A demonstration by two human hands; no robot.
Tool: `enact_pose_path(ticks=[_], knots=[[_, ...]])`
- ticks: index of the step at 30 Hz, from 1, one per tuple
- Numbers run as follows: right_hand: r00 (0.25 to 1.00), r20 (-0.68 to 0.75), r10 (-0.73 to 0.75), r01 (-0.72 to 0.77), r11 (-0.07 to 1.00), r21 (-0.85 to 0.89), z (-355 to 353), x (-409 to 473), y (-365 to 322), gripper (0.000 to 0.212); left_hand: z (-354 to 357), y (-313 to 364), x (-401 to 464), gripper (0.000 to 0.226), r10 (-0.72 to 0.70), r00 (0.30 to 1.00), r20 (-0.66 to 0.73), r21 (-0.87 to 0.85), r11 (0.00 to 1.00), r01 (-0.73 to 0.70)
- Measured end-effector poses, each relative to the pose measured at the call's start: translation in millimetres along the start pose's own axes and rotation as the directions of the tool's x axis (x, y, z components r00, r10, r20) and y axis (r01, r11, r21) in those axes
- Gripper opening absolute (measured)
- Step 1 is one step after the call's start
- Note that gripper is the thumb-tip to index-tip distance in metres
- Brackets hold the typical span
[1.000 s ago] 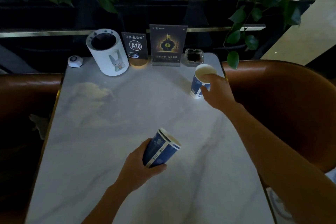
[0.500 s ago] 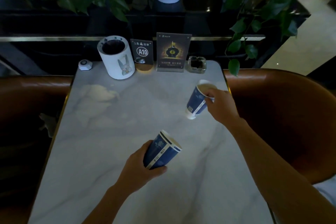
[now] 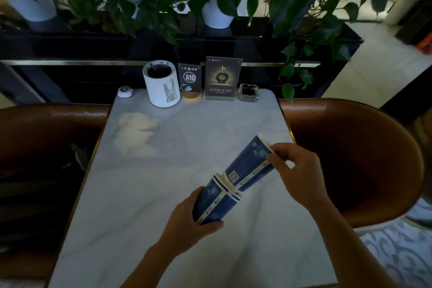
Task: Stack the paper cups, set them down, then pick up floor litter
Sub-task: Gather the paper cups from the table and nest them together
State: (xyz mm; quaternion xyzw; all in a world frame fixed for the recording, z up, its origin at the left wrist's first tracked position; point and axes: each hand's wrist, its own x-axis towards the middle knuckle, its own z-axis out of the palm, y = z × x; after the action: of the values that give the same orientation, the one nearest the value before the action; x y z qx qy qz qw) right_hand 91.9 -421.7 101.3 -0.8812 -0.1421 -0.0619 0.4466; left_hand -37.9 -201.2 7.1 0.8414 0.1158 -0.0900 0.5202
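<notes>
Above the marble worktop [image 3: 145,194], the left hand [image 3: 187,220] is clenched round the nested cups [image 3: 214,201], while the right hand [image 3: 297,170] pinches the rim of a blue paper cup [image 3: 247,166] whose base enters them. Both lie on one slanted axis (mouths up-right). Far behind stand a white holder [image 3: 161,87], an A10 sign [image 3: 189,79] and an ashtray [image 3: 248,93], well apart.

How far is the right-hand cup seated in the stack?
Partly in. The blue paper cup in the right hand has its base inside the stacked cups held by the left hand; most of its wall shows.
</notes>
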Motion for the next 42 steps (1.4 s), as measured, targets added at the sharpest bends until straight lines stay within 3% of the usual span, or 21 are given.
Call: enact_pose_path(ticks=[14, 21, 29, 32, 36, 42], knots=[[0.991, 0.107, 0.085, -0.088, 0.996, 0.025, 38, -86, -28, 0.018, 2, -5, -46, 0.061, 0.068, 0.997, 0.039, -0.055, 0.996, -0.066], [0.956, 0.197, 0.217, -0.233, 0.971, 0.062, 75, -132, -38, 0.018, 0, -18, -65, 0.065, 0.080, 0.996, 0.046, -0.078, 0.994, -0.076], [0.929, 0.251, 0.272, -0.273, 0.962, -0.031, 85, -160, -38, 0.011, 5, -41, -75, 0.064, 0.080, 0.989, 0.127, -0.118, 0.991, -0.065], [0.916, 0.266, 0.300, -0.290, 0.954, -0.079, 89, -168, -35, 0.018, 8, -51, -75, 0.068, 0.078, 0.986, 0.148, -0.117, 0.991, -0.061], [0.892, 0.298, 0.339, -0.329, 0.940, -0.085, 91, -168, -35, 0.004, 14, -56, -73, 0.067, 0.094, 0.982, 0.164, -0.133, 0.988, -0.073], [0.877, 0.315, 0.362, -0.348, 0.932, -0.100, 86, -167, -28, 0.011, 24, -58, -68, 0.070, 0.102, 0.975, 0.197, -0.137, 0.988, -0.075]])
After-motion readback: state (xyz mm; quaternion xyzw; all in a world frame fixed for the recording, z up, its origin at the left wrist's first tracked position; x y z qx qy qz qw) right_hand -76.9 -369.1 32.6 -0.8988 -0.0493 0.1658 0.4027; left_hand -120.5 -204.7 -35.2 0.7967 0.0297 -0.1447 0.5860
